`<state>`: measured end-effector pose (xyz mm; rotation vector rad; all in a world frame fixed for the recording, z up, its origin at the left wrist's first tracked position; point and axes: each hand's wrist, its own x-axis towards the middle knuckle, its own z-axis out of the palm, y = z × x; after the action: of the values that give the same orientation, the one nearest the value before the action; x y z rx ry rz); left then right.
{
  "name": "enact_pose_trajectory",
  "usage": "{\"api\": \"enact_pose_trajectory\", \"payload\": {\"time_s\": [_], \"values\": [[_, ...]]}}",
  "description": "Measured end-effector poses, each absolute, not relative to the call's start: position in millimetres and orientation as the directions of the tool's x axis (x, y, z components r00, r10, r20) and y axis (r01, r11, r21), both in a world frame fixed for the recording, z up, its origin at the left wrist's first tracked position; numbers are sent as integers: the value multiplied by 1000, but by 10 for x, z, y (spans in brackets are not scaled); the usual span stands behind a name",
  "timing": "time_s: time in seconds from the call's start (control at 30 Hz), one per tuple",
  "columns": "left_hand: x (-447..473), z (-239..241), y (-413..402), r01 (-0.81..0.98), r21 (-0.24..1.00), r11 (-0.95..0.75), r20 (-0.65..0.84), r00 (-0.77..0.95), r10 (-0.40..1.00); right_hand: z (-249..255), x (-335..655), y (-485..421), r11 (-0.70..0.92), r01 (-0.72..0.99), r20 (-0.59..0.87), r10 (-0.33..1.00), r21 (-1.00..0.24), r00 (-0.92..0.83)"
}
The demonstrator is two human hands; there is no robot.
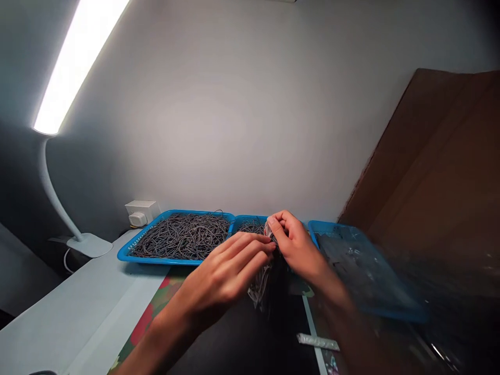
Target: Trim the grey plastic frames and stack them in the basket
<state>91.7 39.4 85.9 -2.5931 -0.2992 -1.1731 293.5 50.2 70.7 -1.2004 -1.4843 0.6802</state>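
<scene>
Both hands meet in front of the blue trays at the middle of the view. My left hand [230, 271] has its fingers pressed together against the top of a hanging bundle of thin dark cords [262, 284]. My right hand [297, 242] pinches the same bundle at its top end. The cords dangle below the hands over the dark work surface. A blue tray [128, 252] behind the left hand is heaped with the same dark cords [183, 237]. A second blue tray [244, 219] with cords sits directly behind the hands.
A third blue tray [390, 312] with clear packets lies at the right. A white desk lamp [84, 242] stands at the left, a white socket box [141, 211] by the wall. A brown cardboard sheet [437, 156] leans at the right. A small clear packet [317, 341] lies near the front.
</scene>
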Motion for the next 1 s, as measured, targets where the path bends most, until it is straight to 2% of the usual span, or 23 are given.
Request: {"api": "enact_pose_trajectory", "payload": {"time_s": [0.13,0.27,0.57,0.63,0.67,0.77,0.83,0.9,1.0], "values": [[1047,809,253,346,-247,-905,747,663,50,619,3035,653,284,285,319,944,-915,83],[1138,819,159,349,-268,-898,751,660,32,552,3150,762,227,212,256,960,-951,118],[1205,721,-8,289,-196,-937,739,671,53,465,3350,942,185,24,185,951,-982,247],[1178,686,127,275,-85,-958,753,647,119,520,3361,902,201,-27,191,957,-979,218],[1166,673,219,273,17,-962,765,616,188,560,3348,863,212,-50,199,961,-976,191],[1144,663,498,210,436,-875,796,364,484,696,3247,704,245,-97,236,968,-965,89],[1138,673,618,89,678,-730,705,203,680,766,3157,601,266,-105,263,964,-958,34],[1131,690,670,-19,795,-606,603,126,788,812,3078,527,290,-99,291,957,-952,8],[1103,714,680,-69,833,-549,553,110,826,854,2998,463,316,-82,319,948,-945,-16]]}}
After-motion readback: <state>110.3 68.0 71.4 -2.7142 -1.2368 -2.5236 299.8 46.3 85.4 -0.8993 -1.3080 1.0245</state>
